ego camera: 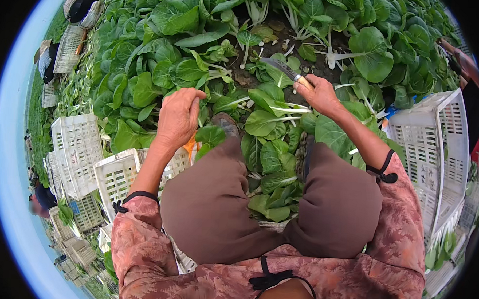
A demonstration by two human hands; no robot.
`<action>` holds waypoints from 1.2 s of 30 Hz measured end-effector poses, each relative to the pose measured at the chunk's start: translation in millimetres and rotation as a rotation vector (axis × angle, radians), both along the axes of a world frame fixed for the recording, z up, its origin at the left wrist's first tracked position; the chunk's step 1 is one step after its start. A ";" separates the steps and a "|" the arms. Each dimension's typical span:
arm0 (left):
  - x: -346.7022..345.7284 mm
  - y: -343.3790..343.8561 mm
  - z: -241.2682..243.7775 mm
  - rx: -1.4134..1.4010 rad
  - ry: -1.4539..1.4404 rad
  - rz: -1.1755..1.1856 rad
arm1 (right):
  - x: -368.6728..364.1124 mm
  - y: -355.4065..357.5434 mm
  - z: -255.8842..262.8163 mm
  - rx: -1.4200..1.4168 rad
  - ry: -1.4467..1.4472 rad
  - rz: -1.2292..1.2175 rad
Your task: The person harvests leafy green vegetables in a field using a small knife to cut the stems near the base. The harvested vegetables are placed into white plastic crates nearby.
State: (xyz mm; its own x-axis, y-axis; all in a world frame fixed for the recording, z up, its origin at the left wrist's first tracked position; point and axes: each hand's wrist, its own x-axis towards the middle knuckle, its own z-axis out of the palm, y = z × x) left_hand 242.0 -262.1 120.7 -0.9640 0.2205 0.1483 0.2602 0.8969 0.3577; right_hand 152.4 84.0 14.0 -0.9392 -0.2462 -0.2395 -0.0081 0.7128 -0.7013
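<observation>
My right hand (320,95) is closed round the light wooden handle of a knife (285,69), whose dark blade points to the upper left over soil and cut leaves. My left hand (179,117) is over leafy greens left of my shoe, its fingers bent and the thumb near the index finger; whether anything is between them is hidden. Dense green bok choy plants (173,18) stand ahead of both hands. Loose bok choy leaves (264,122) with white stalks lie on the ground between my hands and between my knees.
White plastic crates stand on the left (77,150), beside my left forearm (116,176) and on the right (432,146). Dark soil (242,75) shows between the plants. Other people (79,4) are along the far left, and a person's arm (460,59) is at the right edge.
</observation>
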 end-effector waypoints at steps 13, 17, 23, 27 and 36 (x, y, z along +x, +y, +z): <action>-118.4 -47.5 -166.6 -0.710 -0.179 -0.078 | -55.5 -159.6 -99.9 -0.046 -0.235 0.143; -110.7 -51.8 -178.3 -0.644 -0.082 -0.005 | -54.4 -167.9 -110.5 -0.034 -0.215 0.178; -114.9 -45.2 -180.9 -0.724 -0.055 0.053 | -52.6 -172.9 -145.7 -0.191 -0.223 0.224; -104.1 -39.7 -166.5 -0.610 -0.294 0.074 | -16.3 -129.6 -147.1 -0.280 -0.377 0.245; -104.4 51.4 -95.8 0.777 -0.797 0.071 | -40.3 -62.3 -29.6 -0.825 -0.259 -0.221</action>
